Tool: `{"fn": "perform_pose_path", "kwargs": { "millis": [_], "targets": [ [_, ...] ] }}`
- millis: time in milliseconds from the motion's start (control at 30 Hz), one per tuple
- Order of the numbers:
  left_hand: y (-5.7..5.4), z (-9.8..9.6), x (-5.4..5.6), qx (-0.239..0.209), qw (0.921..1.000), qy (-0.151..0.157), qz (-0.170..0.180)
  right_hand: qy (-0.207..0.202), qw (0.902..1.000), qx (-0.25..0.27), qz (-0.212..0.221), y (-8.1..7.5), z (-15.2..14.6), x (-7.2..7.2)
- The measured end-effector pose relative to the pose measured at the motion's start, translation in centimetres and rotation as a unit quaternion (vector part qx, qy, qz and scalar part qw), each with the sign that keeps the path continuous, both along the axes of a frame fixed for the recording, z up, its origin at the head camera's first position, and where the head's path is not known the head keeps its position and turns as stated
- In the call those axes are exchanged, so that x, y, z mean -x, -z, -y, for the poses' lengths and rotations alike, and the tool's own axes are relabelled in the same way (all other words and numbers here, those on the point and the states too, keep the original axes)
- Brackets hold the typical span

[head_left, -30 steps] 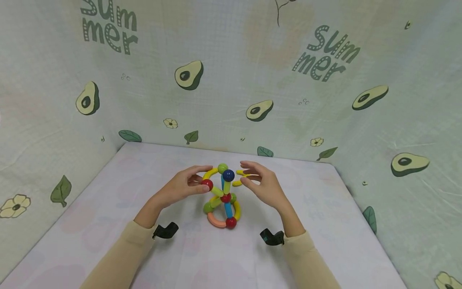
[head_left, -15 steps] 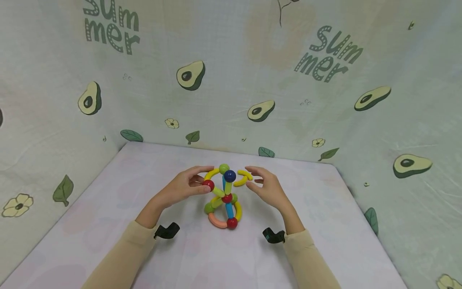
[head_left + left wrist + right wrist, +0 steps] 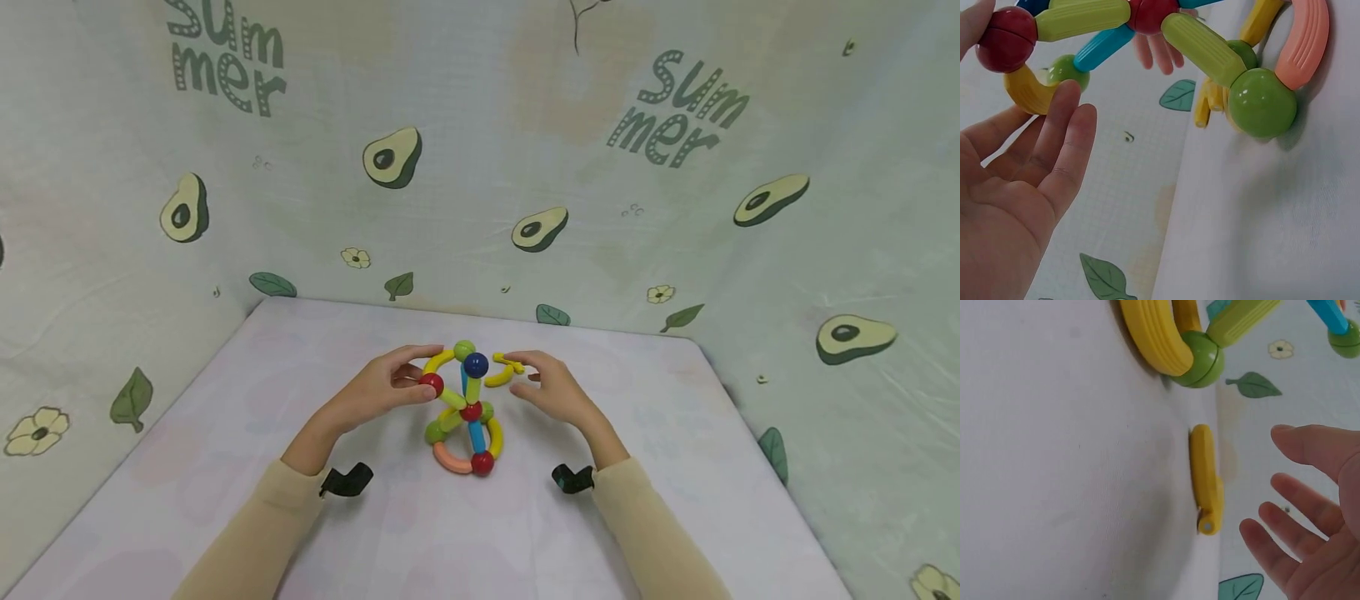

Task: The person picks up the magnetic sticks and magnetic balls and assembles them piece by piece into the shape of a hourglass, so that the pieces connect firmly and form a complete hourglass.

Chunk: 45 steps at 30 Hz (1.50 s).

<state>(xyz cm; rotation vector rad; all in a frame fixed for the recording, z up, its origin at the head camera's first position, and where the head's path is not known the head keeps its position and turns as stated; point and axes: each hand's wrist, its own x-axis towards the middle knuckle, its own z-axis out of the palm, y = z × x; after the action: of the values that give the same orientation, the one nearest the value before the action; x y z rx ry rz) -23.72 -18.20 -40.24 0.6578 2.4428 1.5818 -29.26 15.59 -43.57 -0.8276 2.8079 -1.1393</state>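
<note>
A magnetic ball-and-stick model [image 3: 471,410] stands on the table, its lower ring of curved sticks lying flat and straight sticks rising from it. A dark blue ball [image 3: 476,365] tops one upright light-green stick. My left hand [image 3: 378,387] holds the model's upper left side, thumb at a red ball [image 3: 1007,39] and fingers about a yellow curved stick [image 3: 1030,94]. To the right, my right hand [image 3: 555,387] hovers with relaxed fingers, holding nothing. Loose yellow curved sticks [image 3: 498,377] lie just beyond its fingertips; the right wrist view shows them apart from the right hand [image 3: 1316,531].
The pale table [image 3: 420,533] is enclosed by a hanging cloth [image 3: 465,167] printed with avocados and leaves. A black wrist camera [image 3: 347,480] juts inward from the left cuff, and another black camera [image 3: 573,478] from the right.
My right hand has drawn slightly right and down, uncovering more of the loose yellow sticks. My left hand and the model stay nearly where they were.
</note>
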Motion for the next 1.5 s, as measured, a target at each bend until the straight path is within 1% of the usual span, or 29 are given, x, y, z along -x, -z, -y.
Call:
{"fn": "perform_pose_path", "kwargs": {
  "millis": [100, 167, 400, 567, 733, 867, 1067, 1333, 1500],
  "targets": [
    [0.1, 0.0, 0.0, -0.001, 1.0, 0.001, 0.0, -0.027, 0.9994, -0.02, 0.006, 0.1, 0.1, 0.8],
    [0.1, 0.0, 0.0, -0.001, 1.0, 0.002, 0.0, -0.036, 0.9986, -0.038, 0.007, 0.1, 0.0, 1.2],
    [0.2, -0.1, 0.1, -0.004, 1.0, 0.0, 0.003, -0.047, 0.9948, -0.088, 0.023, 0.5, 0.6, 2.4],
    [0.2, -0.1, 0.1, -0.005, 1.0, -0.001, 0.005, -0.059, 0.9911, -0.116, 0.027, 0.7, 1.2, 2.8],
    [0.1, 0.0, 0.0, -0.005, 1.0, 0.001, 0.008, -0.051, 0.9882, -0.142, 0.029, 0.8, 1.4, 2.8],
    [0.0, 0.0, 0.0, -0.005, 1.0, 0.003, 0.006, -0.049, 0.9872, -0.149, 0.031, 0.8, 1.5, 2.8],
    [0.1, -0.1, 0.0, 0.001, 1.0, -0.004, 0.006, -0.049, 0.9875, -0.147, 0.027, 0.8, 1.5, 2.7],
    [0.2, 0.0, 0.1, -0.003, 1.0, 0.0, 0.006, -0.052, 0.9895, -0.128, 0.044, 0.8, 1.0, 2.6],
    [0.3, 0.0, 0.1, 0.003, 1.0, -0.004, 0.002, -0.061, 0.9879, -0.137, 0.037, 0.7, 0.7, 2.4]
  ]
}}
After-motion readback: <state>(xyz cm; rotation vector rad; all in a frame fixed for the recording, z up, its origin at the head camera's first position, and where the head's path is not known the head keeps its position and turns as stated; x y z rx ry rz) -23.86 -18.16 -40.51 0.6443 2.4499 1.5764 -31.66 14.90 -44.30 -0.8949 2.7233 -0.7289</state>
